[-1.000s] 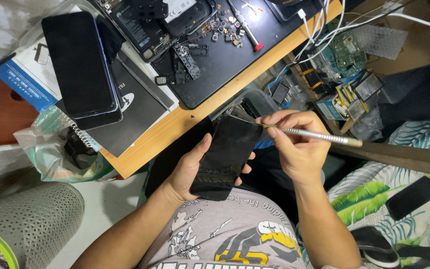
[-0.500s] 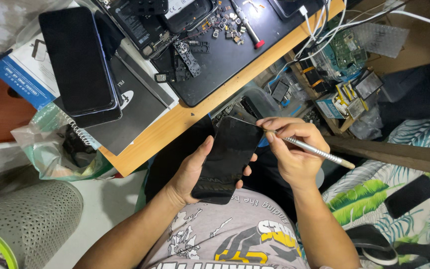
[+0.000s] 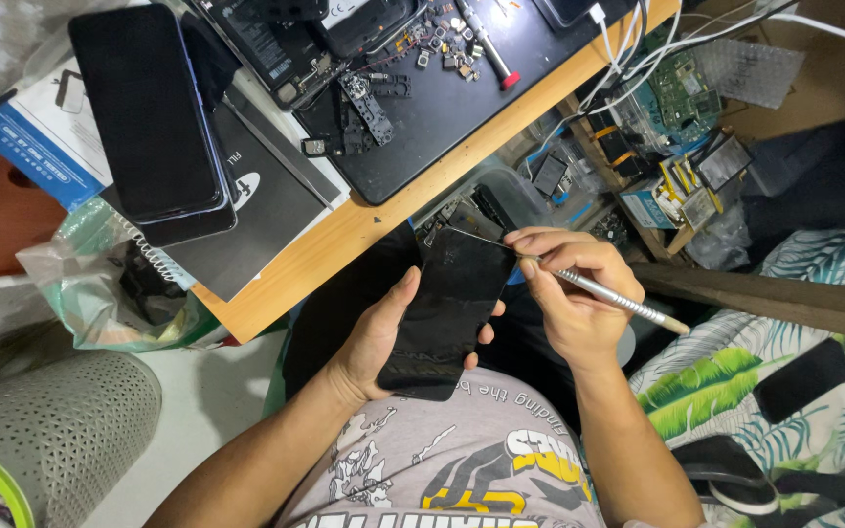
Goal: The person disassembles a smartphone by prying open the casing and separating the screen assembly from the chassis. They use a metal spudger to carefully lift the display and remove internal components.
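Observation:
My left hand [image 3: 374,337] cradles a black phone [image 3: 447,311] from underneath, screen side up, over my lap. My right hand [image 3: 564,298] pinches a thin silver tool [image 3: 618,301] like a pen, its tip at the phone's upper right corner. The tool's handle points right and slightly down.
A wooden desk [image 3: 344,235] carries a black work mat [image 3: 432,108] with several small parts and an opened phone. Two dark phones [image 3: 149,117] lie stacked at left on a black box. Bins of circuit boards [image 3: 677,98] sit to the right. A grey perforated container [image 3: 51,420] stands lower left.
The silver tool's handle has swung downward from nearly level to slanting down-right. The tip stays at the phone's upper corner and the left hand keeps its hold.

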